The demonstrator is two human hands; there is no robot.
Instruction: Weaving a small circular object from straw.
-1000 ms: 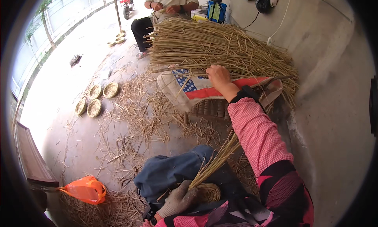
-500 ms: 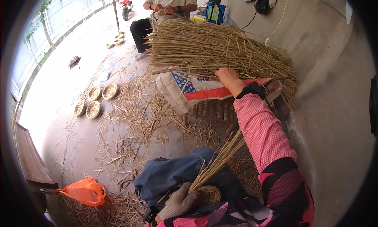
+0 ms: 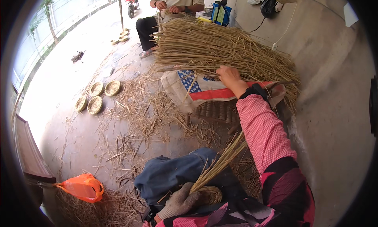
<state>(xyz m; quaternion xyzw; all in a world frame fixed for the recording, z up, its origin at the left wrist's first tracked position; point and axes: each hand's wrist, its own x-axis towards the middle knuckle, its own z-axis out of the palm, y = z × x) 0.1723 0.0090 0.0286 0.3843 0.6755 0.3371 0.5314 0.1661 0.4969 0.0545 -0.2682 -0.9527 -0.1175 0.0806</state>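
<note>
My left hand (image 3: 179, 203), in a grey work glove, is closed low over my lap. It grips a bundle of straw (image 3: 224, 161) whose loose ends fan up and to the right, with a small coil of straw (image 3: 214, 194) beside the fingers. My right arm reaches forward, and my bare right hand (image 3: 230, 76) is closed on stalks at the near edge of a big straw pile (image 3: 224, 42); its fingertips are partly hidden. Under the pile a white sack (image 3: 175, 87) with red and blue print hangs over a slatted wooden stand (image 3: 216, 111).
Several small straw baskets (image 3: 112, 88) sit on the floor at left. Straw scraps (image 3: 145, 105) litter the ground. An orange plastic bag (image 3: 83, 188) lies at lower left. Behind the pile another person (image 3: 179, 0) sits working with both hands. A wall (image 3: 330, 89) closes off the right side.
The whole view has shifted slightly, moving the pile and baskets a little in the picture. My right hand stays at the pile's near edge; my left keeps its hold on the straw bundle.
</note>
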